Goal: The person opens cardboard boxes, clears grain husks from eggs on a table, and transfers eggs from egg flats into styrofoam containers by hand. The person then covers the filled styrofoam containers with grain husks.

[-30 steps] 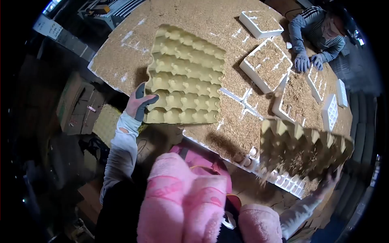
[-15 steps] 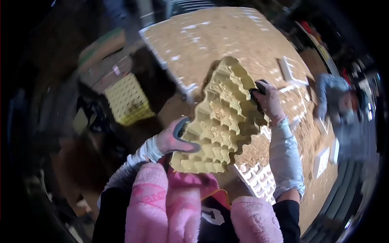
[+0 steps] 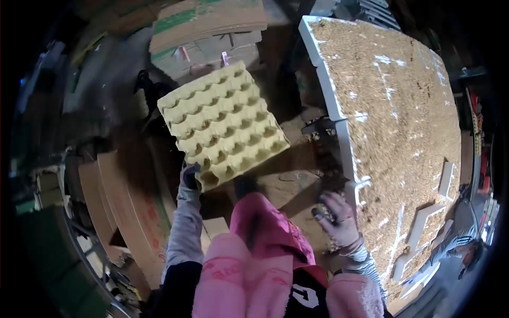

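A yellow moulded egg tray [image 3: 222, 124], with rows of cups, lies left of centre, its cups facing up. My left hand [image 3: 191, 175] grips the tray's near-left corner; part of the fingers is hidden by the tray. To the right, my right hand [image 3: 338, 220] hangs beside the edge of the white-framed bed, holding nothing. Its fingers are loosely bent and apart, with dark coverings on some of them. Whether other trays lie beneath the yellow one cannot be made out.
A wide bed of brown grainy material [image 3: 392, 116] with white edging fills the right side. Stacked flat cardboard [image 3: 212, 26] lies beyond the tray, and cardboard boxes [image 3: 127, 206] stand at left. Another person [image 3: 456, 246] is at far right.
My view has swung left. The egg tray has gone from both hands above the bed to the left side. My right hand has let go of it; my left still touches its corner.
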The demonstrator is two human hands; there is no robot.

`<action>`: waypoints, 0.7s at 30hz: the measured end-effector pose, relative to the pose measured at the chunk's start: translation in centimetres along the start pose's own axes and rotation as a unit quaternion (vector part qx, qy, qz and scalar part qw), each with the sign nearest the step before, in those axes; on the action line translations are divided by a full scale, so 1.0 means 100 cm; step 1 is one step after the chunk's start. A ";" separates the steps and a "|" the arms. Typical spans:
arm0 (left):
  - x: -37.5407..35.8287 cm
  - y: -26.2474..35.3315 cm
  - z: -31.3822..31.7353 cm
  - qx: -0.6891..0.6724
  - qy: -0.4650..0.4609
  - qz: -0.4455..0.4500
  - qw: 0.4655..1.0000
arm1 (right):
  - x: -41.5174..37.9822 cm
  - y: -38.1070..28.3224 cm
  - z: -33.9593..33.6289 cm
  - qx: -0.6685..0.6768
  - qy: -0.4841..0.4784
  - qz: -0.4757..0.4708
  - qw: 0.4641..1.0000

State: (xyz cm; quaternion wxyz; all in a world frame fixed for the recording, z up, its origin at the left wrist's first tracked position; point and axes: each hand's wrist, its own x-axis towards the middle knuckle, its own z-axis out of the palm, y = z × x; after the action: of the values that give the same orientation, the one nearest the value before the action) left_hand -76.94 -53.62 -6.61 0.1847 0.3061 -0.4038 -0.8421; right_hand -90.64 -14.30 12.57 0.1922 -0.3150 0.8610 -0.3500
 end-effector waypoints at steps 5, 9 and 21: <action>0.189 -0.060 -0.105 0.102 0.000 -0.216 0.971 | 0.083 -0.008 0.041 0.024 -0.141 0.037 0.989; 0.259 -0.104 -0.158 0.279 -0.014 -0.187 0.942 | 0.096 0.008 0.051 0.018 -0.126 0.072 0.989; 0.209 -0.093 0.052 0.595 0.040 0.152 0.788 | 0.014 0.013 0.025 0.043 0.000 0.216 0.975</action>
State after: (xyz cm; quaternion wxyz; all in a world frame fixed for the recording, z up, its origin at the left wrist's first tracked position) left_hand -96.57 -56.70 -19.05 0.1078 0.3231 -0.8587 -0.3830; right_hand -90.79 -15.72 9.77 0.2766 -0.1131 0.8929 -0.3367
